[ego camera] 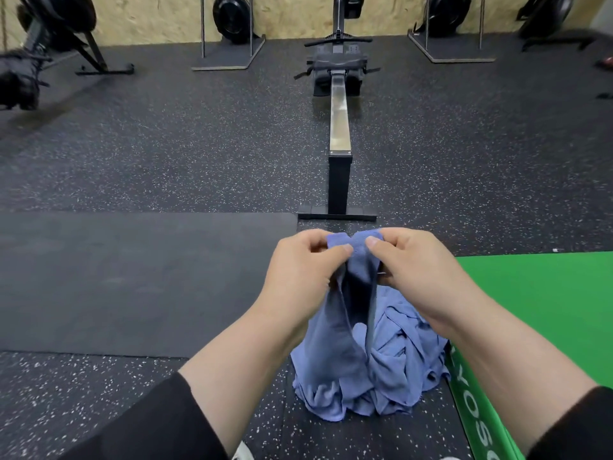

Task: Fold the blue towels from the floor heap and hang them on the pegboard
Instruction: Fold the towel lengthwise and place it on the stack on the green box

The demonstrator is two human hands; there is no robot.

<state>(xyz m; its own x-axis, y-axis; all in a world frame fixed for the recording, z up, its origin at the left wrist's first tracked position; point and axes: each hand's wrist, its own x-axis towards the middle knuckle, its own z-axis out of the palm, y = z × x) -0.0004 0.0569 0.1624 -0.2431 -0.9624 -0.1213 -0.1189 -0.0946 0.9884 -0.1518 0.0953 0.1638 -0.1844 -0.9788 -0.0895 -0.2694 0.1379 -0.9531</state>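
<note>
Left hand (303, 270) and right hand (414, 263) pinch top edge of blue towel (360, 260); it hangs down onto heap (398, 360).

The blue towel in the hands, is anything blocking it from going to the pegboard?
Can't tell: no pegboard shows in this view. Both the left hand and right hand pinch the blue towel above the heap.

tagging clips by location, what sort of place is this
Most likely a gym: a rowing machine stands on speckled rubber flooring, with a green mat beside the heap of blue towels.
</note>
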